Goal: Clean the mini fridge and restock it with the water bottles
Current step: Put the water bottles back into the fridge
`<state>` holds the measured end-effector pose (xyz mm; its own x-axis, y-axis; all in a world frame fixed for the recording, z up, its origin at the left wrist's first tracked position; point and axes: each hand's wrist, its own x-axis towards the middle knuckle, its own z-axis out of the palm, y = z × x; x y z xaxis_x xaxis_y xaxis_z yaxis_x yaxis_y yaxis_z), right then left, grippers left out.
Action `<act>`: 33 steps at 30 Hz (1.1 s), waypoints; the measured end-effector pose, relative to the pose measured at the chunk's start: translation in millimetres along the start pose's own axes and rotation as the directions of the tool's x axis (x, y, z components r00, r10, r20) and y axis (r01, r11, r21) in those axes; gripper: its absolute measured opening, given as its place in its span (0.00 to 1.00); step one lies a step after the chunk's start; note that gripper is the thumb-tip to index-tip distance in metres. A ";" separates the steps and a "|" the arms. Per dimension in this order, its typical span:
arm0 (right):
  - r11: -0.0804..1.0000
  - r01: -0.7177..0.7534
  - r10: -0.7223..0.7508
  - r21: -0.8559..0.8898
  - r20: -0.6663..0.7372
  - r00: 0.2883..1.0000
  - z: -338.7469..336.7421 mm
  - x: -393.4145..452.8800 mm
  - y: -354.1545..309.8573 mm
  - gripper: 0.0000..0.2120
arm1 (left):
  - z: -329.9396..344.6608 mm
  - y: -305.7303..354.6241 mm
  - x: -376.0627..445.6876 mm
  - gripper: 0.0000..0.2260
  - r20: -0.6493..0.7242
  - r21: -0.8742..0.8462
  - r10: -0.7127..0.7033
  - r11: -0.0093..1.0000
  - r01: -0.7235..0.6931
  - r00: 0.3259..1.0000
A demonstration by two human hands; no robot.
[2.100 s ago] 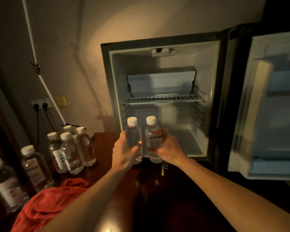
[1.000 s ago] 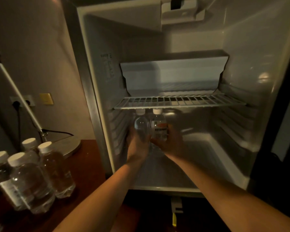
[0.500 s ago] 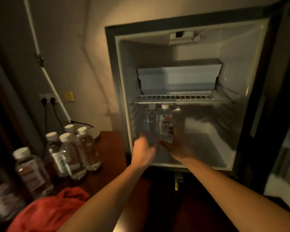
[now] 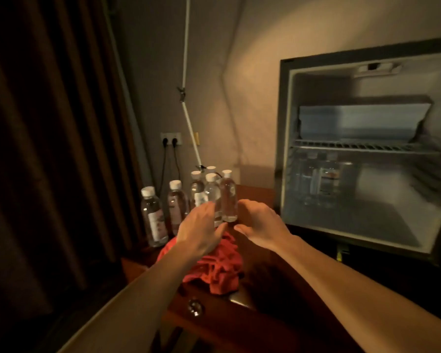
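Note:
The mini fridge (image 4: 285, 138) stands open on the right, with two water bottles (image 4: 321, 179) upright at the back left under its wire shelf (image 4: 362, 146). Several clear water bottles with white caps (image 4: 228, 197) stand in a cluster on the wooden table (image 4: 255, 197), left of the fridge. My left hand (image 4: 201, 230) and my right hand (image 4: 260, 225) hover just in front of that cluster, fingers relaxed, holding nothing. My left hand covers the lower part of the nearest bottles.
A red cloth (image 4: 219, 263) lies crumpled on the table below my hands. A dark curtain (image 4: 49, 149) fills the left. A wall socket with two plugs (image 4: 171, 140) and a white rod (image 4: 186, 72) are behind the bottles. A drawer knob (image 4: 194, 307) sits at the table front.
Both hands let go of the two bottles inside the fridge and drew back out, moving left to the bottle cluster on the table. The view swung left.

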<state>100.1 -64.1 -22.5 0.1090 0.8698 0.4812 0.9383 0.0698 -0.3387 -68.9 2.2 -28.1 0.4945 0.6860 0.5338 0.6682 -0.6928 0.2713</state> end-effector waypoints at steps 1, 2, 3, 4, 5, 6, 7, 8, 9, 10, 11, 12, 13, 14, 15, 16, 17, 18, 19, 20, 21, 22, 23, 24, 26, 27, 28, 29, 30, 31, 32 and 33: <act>0.999 0.041 -0.041 -0.019 0.020 0.999 7.9 4.0 -11.3 0.27 | -9.8 -13.7 -7.6 0.22 -0.009 0.054 0.001 0.999 -0.001 1.000; 0.996 0.072 -0.070 -0.050 0.046 0.996 15.6 8.2 -22.8 0.28 | -18.1 -27.7 -14.6 0.23 -0.019 0.108 -0.003 0.994 0.005 1.000; 0.991 0.101 -0.095 -0.085 0.071 0.993 23.0 12.7 -33.9 0.29 | -26.0 -41.3 -21.3 0.25 -0.028 0.160 -0.011 0.987 0.015 1.000; 0.986 0.124 -0.114 -0.113 0.088 0.990 30.4 17.1 -44.6 0.30 | -32.5 -55.2 -26.7 0.26 -0.037 0.205 -0.021 0.978 0.028 0.999; 0.982 0.143 -0.131 -0.121 0.101 0.986 38.4 22.3 -53.6 0.31 | -38.8 -67.9 -32.1 0.26 -0.056 0.233 -0.037 0.971 0.050 0.998; 0.983 0.149 -0.137 -0.105 0.111 0.984 44.9 27.4 -62.6 0.31 | -42.8 -81.3 -36.1 0.25 -0.077 0.240 -0.062 0.968 0.079 0.995; 0.987 0.143 -0.135 -0.071 0.112 0.985 51.1 32.6 -70.1 0.31 | -46.5 -92.6 -39.5 0.23 -0.099 0.220 -0.097 0.968 0.117 0.990; 0.992 0.123 -0.120 -0.022 0.111 0.987 57.8 38.1 -76.6 0.31 | -49.2 -102.8 -41.5 0.21 -0.118 0.184 -0.141 0.970 0.161 0.983; 0.994 0.102 -0.106 0.042 0.104 0.989 63.5 44.0 -82.1 0.31 | -50.4 -112.0 -42.3 0.20 -0.132 0.139 -0.198 0.967 0.215 0.971; 0.991 0.064 -0.076 0.117 0.100 0.992 69.2 50.4 -86.5 0.30 | -50.1 -119.5 -41.9 0.21 -0.136 0.088 -0.259 0.958 0.272 0.956; 0.979 0.024 -0.044 0.203 0.091 0.995 74.9 56.5 -90.0 0.29 | -47.7 -126.0 -39.6 0.23 -0.123 0.033 -0.320 0.945 0.326 0.939; 0.958 -0.028 0.000 0.285 0.096 0.995 80.9 62.8 -92.7 0.29 | -43.4 -132.9 -36.2 0.27 -0.102 -0.026 -0.379 0.925 0.378 0.920; 0.934 -0.079 0.041 0.349 0.114 0.993 86.0 68.9 -95.3 0.30 | -37.9 -139.8 -31.5 0.30 -0.077 -0.098 -0.439 0.897 0.432 0.895; 0.908 -0.128 0.081 0.399 0.132 0.988 92.8 75.9 -96.6 0.31 | -32.1 -146.3 -25.6 0.35 -0.048 -0.185 -0.494 0.859 0.478 0.868; 0.883 -0.167 0.116 0.438 0.143 0.983 100.3 83.2 -96.5 0.32 | -26.0 -152.6 -19.3 0.38 -0.028 -0.268 -0.535 0.817 0.510 0.844; 0.854 -0.210 0.153 0.475 0.157 0.976 109.6 90.6 -94.6 0.32 | -18.8 -159.4 -12.5 0.40 -0.013 -0.339 -0.565 0.779 0.528 0.825; 0.826 -0.241 0.179 0.509 0.168 0.969 118.5 97.0 -93.0 0.32 | -12.6 -164.3 -6.5 0.40 -0.007 -0.391 -0.583 0.749 0.535 0.812; 0.799 -0.268 0.200 0.539 0.181 0.963 127.1 102.5 -91.5 0.32 | -5.9 -169.2 -1.2 0.39 -0.003 -0.430 -0.595 0.726 0.537 0.804; 0.779 -0.287 0.216 0.558 0.191 0.958 135.0 107.3 -89.9 0.32 | 0.8 -173.7 3.0 0.37 -0.002 -0.459 -0.600 0.711 0.532 0.800; 0.766 -0.299 0.230 0.569 0.192 0.954 143.1 112.0 -87.8 0.32 | 6.8 -177.7 6.4 0.35 -0.001 -0.478 -0.600 0.703 0.527 0.800; 0.762 -0.295 0.236 0.576 0.178 0.955 149.9 115.4 -86.4 0.32 | 12.2 -181.0 8.7 0.33 -0.001 -0.486 -0.596 0.702 0.521 0.803; 0.762 -0.290 0.242 0.580 0.159 0.957 156.1 118.5 -84.3 0.32 | 16.8 -184.0 10.3 0.31 0.001 -0.491 -0.590 0.703 0.515 0.807; 0.761 -0.285 0.248 0.583 0.144 0.958 160.5 121.2 -82.8 0.33 | 20.6 -186.5 11.4 0.30 0.007 -0.496 -0.582 0.704 0.508 0.813; 0.760 -0.283 0.255 0.585 0.132 0.958 164.3 124.0 -80.8 0.33 | 23.7 -189.1 12.2 0.29 0.009 -0.505 -0.575 0.704 0.500 0.818; 0.768 -0.281 0.269 0.576 0.108 0.957 169.4 130.6 -75.9 0.31 | 27.5 -193.3 12.6 0.28 -0.007 -0.516 -0.567 0.707 0.483 0.824; 0.776 -0.273 0.270 0.569 0.092 0.958 169.7 132.6 -74.3 0.28 | 28.1 -194.4 12.1 0.28 -0.025 -0.515 -0.567 0.713 0.475 0.824; 0.778 -0.265 0.271 0.569 0.076 0.960 169.6 133.8 -72.9 0.26 | 28.3 -195.2 11.8 0.27 -0.043 -0.510 -0.565 0.721 0.468 0.824; 0.779 -0.255 0.270 0.573 0.061 0.961 168.8 133.5 -72.4 0.26 | 28.0 -195.1 11.0 0.27 -0.059 -0.507 -0.564 0.728 0.462 0.824; 0.779 -0.241 0.265 0.579 0.044 0.963 167.2 131.9 -72.1 0.26 | 27.4 -194.1 10.1 0.26 -0.074 -0.505 -0.563 0.733 0.456 0.823; 0.785 -0.221 0.255 0.578 0.022 0.967 163.7 129.6 -72.8 0.26 | 26.0 -191.7 9.3 0.24 -0.089 -0.506 -0.562 0.737 0.448 0.823; 0.791 -0.199 0.245 0.578 -0.001 0.970 158.8 126.9 -73.4 0.28 | 23.5 -187.5 9.2 0.23 -0.101 -0.507 -0.557 0.742 0.438 0.825; 0.797 -0.180 0.239 0.577 -0.027 0.971 152.2 124.2 -73.0 0.29 | 20.2 -181.7 10.0 0.22 -0.115 -0.509 -0.546 0.750 0.423 0.830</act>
<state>-4.8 113.2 -61.1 0.3389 0.8477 0.4081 0.5387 0.1808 -0.8229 -174.1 139.4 -88.2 -0.0180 0.9221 0.3866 0.4272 -0.3425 0.8368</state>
